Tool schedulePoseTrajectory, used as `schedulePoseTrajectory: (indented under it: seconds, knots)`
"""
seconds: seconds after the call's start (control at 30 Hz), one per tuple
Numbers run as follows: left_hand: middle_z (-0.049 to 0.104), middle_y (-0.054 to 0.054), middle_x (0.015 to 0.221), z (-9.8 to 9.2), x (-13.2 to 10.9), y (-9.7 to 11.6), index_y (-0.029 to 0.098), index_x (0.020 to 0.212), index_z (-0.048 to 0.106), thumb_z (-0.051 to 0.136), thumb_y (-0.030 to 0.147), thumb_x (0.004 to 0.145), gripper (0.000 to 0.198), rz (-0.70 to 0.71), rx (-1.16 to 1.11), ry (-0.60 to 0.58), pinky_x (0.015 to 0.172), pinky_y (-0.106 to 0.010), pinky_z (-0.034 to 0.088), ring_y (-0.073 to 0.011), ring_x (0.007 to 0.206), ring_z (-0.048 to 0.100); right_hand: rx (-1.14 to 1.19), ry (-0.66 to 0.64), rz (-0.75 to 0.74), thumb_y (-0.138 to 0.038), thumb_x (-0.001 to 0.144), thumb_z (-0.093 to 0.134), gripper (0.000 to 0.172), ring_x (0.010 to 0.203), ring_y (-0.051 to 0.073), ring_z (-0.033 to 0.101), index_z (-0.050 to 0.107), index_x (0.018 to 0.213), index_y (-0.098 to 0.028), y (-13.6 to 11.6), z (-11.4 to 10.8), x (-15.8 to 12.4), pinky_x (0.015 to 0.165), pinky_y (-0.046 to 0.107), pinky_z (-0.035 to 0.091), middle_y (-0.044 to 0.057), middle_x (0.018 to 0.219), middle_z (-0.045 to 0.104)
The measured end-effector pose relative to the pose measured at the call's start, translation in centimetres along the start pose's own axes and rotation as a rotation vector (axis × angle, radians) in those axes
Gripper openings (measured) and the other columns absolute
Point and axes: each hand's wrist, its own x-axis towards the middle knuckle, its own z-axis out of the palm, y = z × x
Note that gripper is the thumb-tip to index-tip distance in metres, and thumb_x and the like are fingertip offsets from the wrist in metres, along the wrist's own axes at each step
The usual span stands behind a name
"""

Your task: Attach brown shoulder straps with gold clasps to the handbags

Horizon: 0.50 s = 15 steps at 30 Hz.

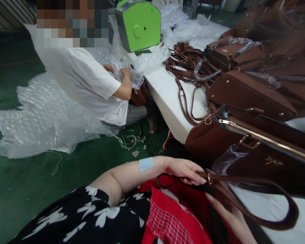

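My left hand (186,171) reaches in from the left, its fingers closed round a brown bag strap (266,179) beside a small gold ring. From there the strap loops out to the right over the table edge. My right hand (222,205) is low in the view, partly behind the strap and against my red apron; its fingers do not show clearly. Just beyond my hands stands a brown handbag (205,142) with a gold zip, a gold bow ornament and clear film on its handle fitting.
More brown handbags (251,93) crowd the table's right side, with a heap of loose straps (185,62) beside them. A co-worker in a white shirt (91,78) handles bubble wrap over a brown bag. Bubble wrap (40,115) covers the floor there. A green machine (142,27) stands on the white table (165,98).
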Motion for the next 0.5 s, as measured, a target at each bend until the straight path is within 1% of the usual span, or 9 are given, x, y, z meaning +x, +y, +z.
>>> schedulePoseTrajectory:
  seconds: [0.03,0.07,0.13,0.2,0.27,0.33,0.37,0.43,0.5]
  knots:
    - [0.046,0.004,0.058,0.1,0.1,-0.2,0.016,0.082,0.061,0.078,0.054,0.071,0.043,-0.017,-0.002,-0.001,0.041,-0.019,0.020,-0.0060,0.046,0.034,-0.008,-0.067,-0.048,-0.039,0.067,0.077,0.051,0.119,0.031,0.062,0.070,0.116,-0.025,0.0,0.6,0.0,0.102,0.045,0.049,0.006,0.130,0.066]
    - [0.046,0.004,0.057,0.1,0.2,-0.4,0.015,0.082,0.062,0.077,0.055,0.072,0.044,-0.030,-0.007,0.003,0.040,-0.019,0.019,-0.0059,0.045,0.033,-0.028,-0.117,-0.083,-0.040,0.069,0.077,0.055,0.119,0.031,0.062,0.068,0.121,-0.024,0.1,1.0,0.1,0.104,0.046,0.048,0.009,0.132,0.064]
    - [0.040,0.006,0.052,0.1,0.3,-0.6,0.014,0.081,0.062,0.074,0.057,0.074,0.046,-0.041,-0.049,0.036,0.039,-0.018,0.017,-0.0053,0.042,0.028,-0.082,-0.159,-0.131,-0.042,0.076,0.072,0.050,0.113,0.031,0.065,0.067,0.121,-0.021,0.6,1.3,0.2,0.100,0.044,0.051,0.013,0.126,0.068]
    - [0.032,0.008,0.049,0.0,0.0,-0.3,0.014,0.079,0.060,0.072,0.056,0.077,0.044,-0.006,-0.122,0.105,0.038,-0.017,0.014,-0.0044,0.041,0.022,-0.140,-0.141,-0.130,-0.044,0.082,0.066,0.043,0.107,0.030,0.068,0.068,0.118,-0.020,1.7,0.4,0.1,0.095,0.040,0.055,0.012,0.117,0.072]
    - [0.026,0.010,0.048,-0.5,-0.8,0.5,0.014,0.078,0.057,0.072,0.052,0.077,0.041,0.074,-0.192,0.174,0.038,-0.016,0.011,-0.0035,0.040,0.018,-0.214,-0.072,-0.106,-0.046,0.086,0.060,0.039,0.106,0.029,0.068,0.070,0.115,-0.023,3.4,-1.7,-0.3,0.092,0.038,0.057,0.009,0.115,0.073]
    - [0.026,0.011,0.049,-1.2,-1.9,1.7,0.014,0.077,0.054,0.070,0.049,0.080,0.039,0.161,-0.233,0.233,0.038,-0.016,0.010,-0.0029,0.040,0.016,-0.327,-0.012,-0.084,-0.049,0.086,0.054,0.039,0.106,0.030,0.069,0.073,0.111,-0.026,6.1,-4.4,-0.9,0.090,0.040,0.058,0.006,0.114,0.074]
    - [0.025,0.011,0.049,-1.5,-2.5,2.2,0.014,0.077,0.054,0.068,0.048,0.082,0.037,0.191,-0.235,0.262,0.038,-0.015,0.010,-0.0027,0.040,0.015,-0.402,-0.008,-0.072,-0.051,0.084,0.055,0.039,0.103,0.031,0.070,0.074,0.109,-0.028,7.9,-5.7,-1.4,0.088,0.043,0.059,0.005,0.110,0.075]
    - [0.026,0.010,0.050,-2.2,-3.4,2.9,0.013,0.077,0.053,0.065,0.045,0.085,0.034,0.211,-0.213,0.309,0.038,-0.015,0.012,-0.0027,0.040,0.016,-0.528,-0.003,-0.064,-0.055,0.080,0.055,0.038,0.093,0.034,0.072,0.077,0.096,-0.029,11.7,-8.1,-2.3,0.085,0.051,0.060,0.005,0.098,0.077]
    - [0.028,0.010,0.049,-2.7,-3.7,3.0,0.013,0.077,0.055,0.066,0.045,0.084,0.034,0.175,-0.175,0.316,0.038,-0.015,0.012,-0.0026,0.040,0.018,-0.592,-0.054,-0.057,-0.055,0.078,0.054,0.036,0.082,0.036,0.074,0.078,0.084,-0.030,15.0,-9.5,-3.4,0.076,0.054,0.061,0.005,0.085,0.078]
